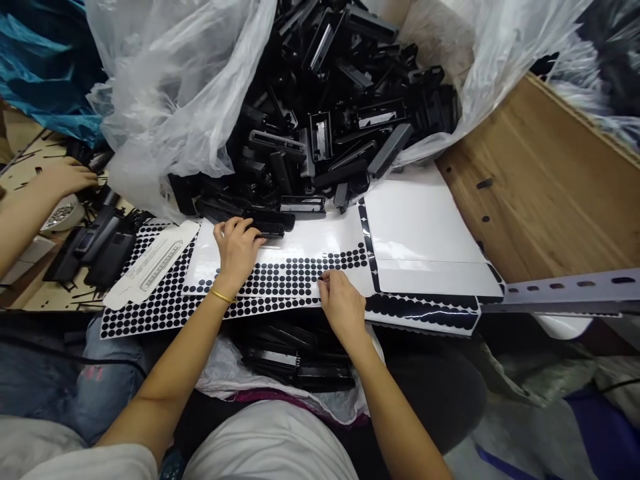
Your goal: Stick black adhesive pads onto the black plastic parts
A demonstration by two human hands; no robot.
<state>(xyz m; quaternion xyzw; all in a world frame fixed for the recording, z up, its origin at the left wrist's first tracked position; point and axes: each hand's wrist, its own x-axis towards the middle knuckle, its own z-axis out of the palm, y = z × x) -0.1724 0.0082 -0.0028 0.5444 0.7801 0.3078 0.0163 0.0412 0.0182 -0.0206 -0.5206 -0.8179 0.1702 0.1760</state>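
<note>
Left hand (236, 248) is curling closed on a black plastic part (270, 231) just beyond it, right hand (341, 305) is pinching tight at the sticker sheet (290, 273) between both hands; probably dot-peeling, next needing a clean single-dot lift.

Glossy white sticker sheet (310, 243), shiny black plastic parts (330, 120), crinkled clear plastic bag (170, 87), matt wooden board (545, 180)

A wooden bench (540, 173) carries overlapping dot-sticker sheets (290, 273) along its near edge. Behind them slumps a clear plastic bag (170, 87), spilling black plastic parts (340, 100) onto the sheets. A grey perforated bar (565, 293) crosses the right corner.
</note>
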